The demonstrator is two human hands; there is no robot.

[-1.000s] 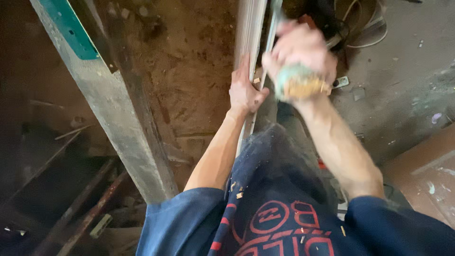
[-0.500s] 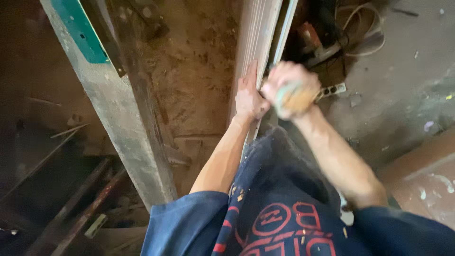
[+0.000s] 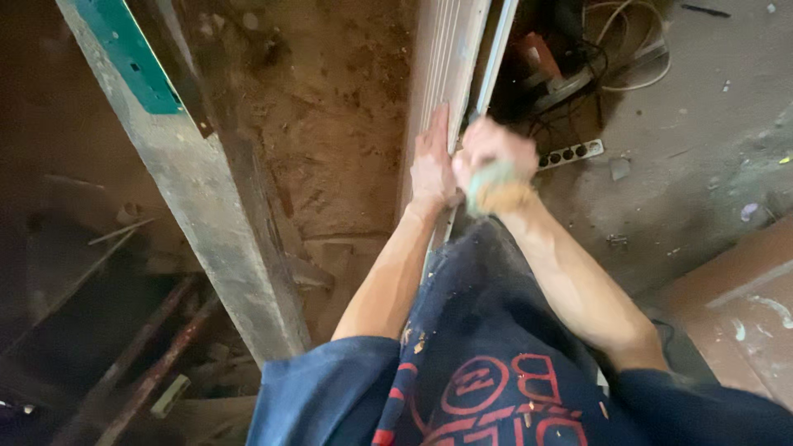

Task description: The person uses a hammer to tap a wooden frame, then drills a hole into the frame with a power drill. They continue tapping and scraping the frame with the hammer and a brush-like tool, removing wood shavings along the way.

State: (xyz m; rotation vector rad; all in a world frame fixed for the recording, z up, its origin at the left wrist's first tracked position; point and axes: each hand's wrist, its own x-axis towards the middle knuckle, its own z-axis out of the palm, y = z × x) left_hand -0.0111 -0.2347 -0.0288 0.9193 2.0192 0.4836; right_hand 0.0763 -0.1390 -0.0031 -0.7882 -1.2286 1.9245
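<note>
Two hands: both up on one pale ribbed upright panel (image 3: 450, 62)
Left hand (image 3: 431, 163): open, palm flat against panel face
Right hand (image 3: 493, 157): fist clenched round blurred green-and-tan pad (image 3: 496, 188), just beside panel edge
Floor right: white power strip (image 3: 570, 154), cables
Left: grey post with teal plate (image 3: 178, 177)

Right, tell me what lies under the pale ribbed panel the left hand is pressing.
The pale ribbed panel covers what is beneath it. Beside it only brown dirt floor shows. The left hand lies flat on the panel; the right hand grips a blurred greenish pad.
</note>
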